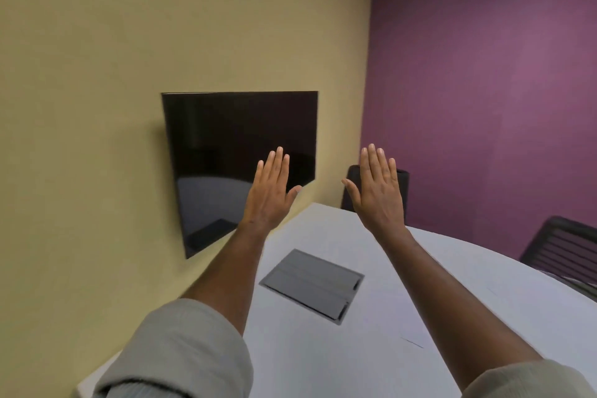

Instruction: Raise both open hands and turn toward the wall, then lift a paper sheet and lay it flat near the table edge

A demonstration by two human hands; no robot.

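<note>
Hands are raised side by side, backs to the camera, fingers straight and close together, holding nothing. The left hand (271,191) shows in front of the lower right corner of the dark screen (239,152) mounted on the yellow wall (129,42); whether it touches the screen cannot be told. The right hand (379,191) is up before a black chair (402,184) by the purple wall (484,90). Nearest below them on the white desk (355,349) lies a flat grey hatch (311,284), set flush. It looks stiff, thin and light, probably hinged; its edge slots seem the best place for fingertips.
</note>
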